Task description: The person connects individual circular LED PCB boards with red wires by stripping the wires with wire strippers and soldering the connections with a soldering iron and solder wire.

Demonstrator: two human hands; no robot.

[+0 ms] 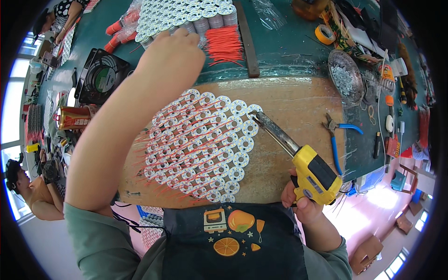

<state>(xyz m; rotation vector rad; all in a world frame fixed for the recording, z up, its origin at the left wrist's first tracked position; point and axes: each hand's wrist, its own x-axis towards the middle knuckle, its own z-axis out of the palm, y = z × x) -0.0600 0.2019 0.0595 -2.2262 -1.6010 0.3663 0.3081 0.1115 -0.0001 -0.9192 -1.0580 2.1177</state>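
My right hand [303, 205] grips the handle of a yellow and black soldering gun [317, 175]. Its long metal barrel slants up to the left, and the tip is at a white ring-shaped LED board at the upper right of an array of LED boards [225, 155]. Many of these boards have thin red wires across them. My left hand [175, 53] is stretched far forward, fingers curled, against the stacks of round boards [205, 21] and left of a bundle of red wires [224, 44]. Its fingertips, and anything in them, are hidden.
The array lies on a brown wooden board [298, 102]. To the right are blue-handled cutters [337, 140], a metal bowl of small bits [345, 77] and yellow tape [325, 34]. A metal bar [247, 42] edges the stacks. Left stands a black fan [101, 77]; other people sit farther left.
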